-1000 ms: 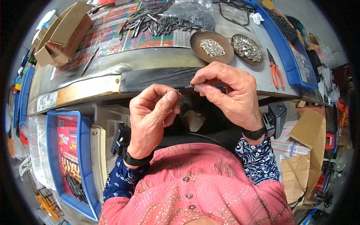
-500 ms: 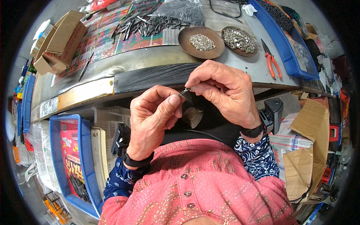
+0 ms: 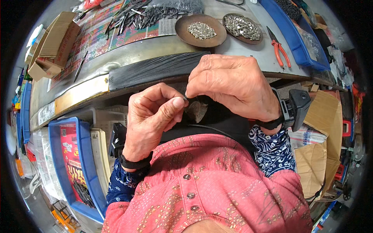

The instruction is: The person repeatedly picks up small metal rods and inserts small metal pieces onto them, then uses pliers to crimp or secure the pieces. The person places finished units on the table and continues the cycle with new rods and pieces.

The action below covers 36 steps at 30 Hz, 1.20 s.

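My left hand (image 3: 153, 114) pinches a small dark piece (image 3: 185, 99) between thumb and forefinger, below the front edge of the bench. The fingertips of my right hand (image 3: 235, 85) close together at the piece's other end and touch it. Fingers cover most of the piece, so its exact kind cannot be made out. Beyond my hands on the bench lie a brown round dish (image 3: 182, 35) with small silver pins (image 3: 201, 30) and a second dish (image 3: 229, 34) of small silver round bits (image 3: 243, 27).
Red-handled pliers (image 3: 279, 50) lie right of the dishes, beside a long blue tray (image 3: 297, 42). Thin black strips (image 3: 136, 17) are heaped at the back. An open cardboard box (image 3: 58, 39) stands far left. A blue bin (image 3: 90, 167) sits below the bench at left.
My right hand has turned palm-down and its fingers now hide more of the small piece, whose silver end showed earlier. The view has shifted slightly.
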Available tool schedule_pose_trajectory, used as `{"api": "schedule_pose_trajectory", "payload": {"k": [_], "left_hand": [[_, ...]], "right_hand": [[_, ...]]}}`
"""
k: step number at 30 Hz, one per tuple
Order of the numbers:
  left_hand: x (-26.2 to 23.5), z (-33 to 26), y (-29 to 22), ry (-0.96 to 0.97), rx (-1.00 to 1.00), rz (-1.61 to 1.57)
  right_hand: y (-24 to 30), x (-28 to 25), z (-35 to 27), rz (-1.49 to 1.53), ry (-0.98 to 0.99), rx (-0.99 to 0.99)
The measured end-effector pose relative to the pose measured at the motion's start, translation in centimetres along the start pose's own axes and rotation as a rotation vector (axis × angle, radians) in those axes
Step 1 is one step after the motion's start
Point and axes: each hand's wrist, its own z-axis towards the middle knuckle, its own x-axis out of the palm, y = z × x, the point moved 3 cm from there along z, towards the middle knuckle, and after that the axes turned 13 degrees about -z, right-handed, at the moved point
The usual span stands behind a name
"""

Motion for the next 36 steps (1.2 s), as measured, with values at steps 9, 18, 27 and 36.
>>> {"api": "schedule_pose_trajectory", "payload": {"k": [9, 18, 27, 36], "left_hand": [[0.1, 0.8, 0.4, 0.016, 0.009, -0.008], [0.7, 1.0, 1.1, -0.016, 0.056, -0.004], [1.0, 0.7, 1.3, -0.022, 0.047, -0.119], [1.5, 0.7, 1.2, -0.019, 0.097, -0.086]], "right_hand": [[-0.6, 0.6, -1.2, 0.145, -0.107, 0.275], [-0.7, 2.0, -2.6, -0.011, -0.122, 0.508], [-0.6, 3.5, -2.3, 0.008, -0.228, 0.479], [-0.6, 4.2, -2.4, 0.085, -0.238, 0.534]]}}
